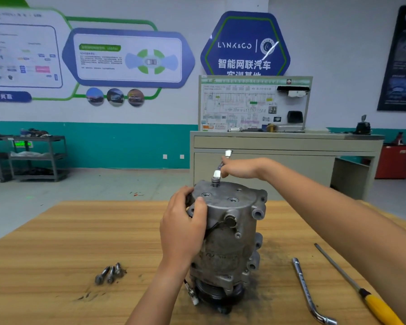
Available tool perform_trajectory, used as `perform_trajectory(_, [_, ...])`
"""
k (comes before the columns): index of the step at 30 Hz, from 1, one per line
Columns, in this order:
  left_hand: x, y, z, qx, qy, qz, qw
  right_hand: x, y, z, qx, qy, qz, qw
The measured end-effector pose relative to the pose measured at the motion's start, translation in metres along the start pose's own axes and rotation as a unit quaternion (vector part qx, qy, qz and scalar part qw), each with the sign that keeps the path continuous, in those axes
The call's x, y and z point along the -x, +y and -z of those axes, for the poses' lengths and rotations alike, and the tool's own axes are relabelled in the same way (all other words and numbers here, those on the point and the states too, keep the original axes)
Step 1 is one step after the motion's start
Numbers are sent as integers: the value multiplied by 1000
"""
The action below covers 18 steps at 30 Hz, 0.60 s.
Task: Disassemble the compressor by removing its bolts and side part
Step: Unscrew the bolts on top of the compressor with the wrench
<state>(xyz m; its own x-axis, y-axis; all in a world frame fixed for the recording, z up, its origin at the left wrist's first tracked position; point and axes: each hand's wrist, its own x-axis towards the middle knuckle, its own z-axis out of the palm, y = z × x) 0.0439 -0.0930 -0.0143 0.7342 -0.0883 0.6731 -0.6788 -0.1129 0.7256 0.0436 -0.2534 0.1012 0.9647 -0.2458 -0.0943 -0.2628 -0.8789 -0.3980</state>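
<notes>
Your grey cast-metal compressor (pixel 230 242) stands upright at the centre of the frame on the light wooden table (pixel 56 242). Your left hand (pixel 183 231) curls round its top edge, I think to stop it from turning. Your right hand (pixel 242 168) pinches the small silver wrench (pixel 222 164), which sits on the top bolt (pixel 215 182). Three loose steel bolts (pixel 110 274) lie aside at lower left.

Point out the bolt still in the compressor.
The bolt on the compressor's top, under the wrench the right hand holds. The other three bolts lie loose on the table, left of it.
</notes>
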Motion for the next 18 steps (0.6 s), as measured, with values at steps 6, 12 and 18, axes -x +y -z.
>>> perform_trajectory(6, [1,3,0,-3,1,-2,1000,5,-18,2,-64,0,22,998])
perform_trajectory(12, [1,6,1,-8,9,-1,1000,-16,-66,-27,47,68,78,994])
perform_trajectory(18, [1,1,5,-36,-13,-12,999,47,-115,-70,148,196,230,942])
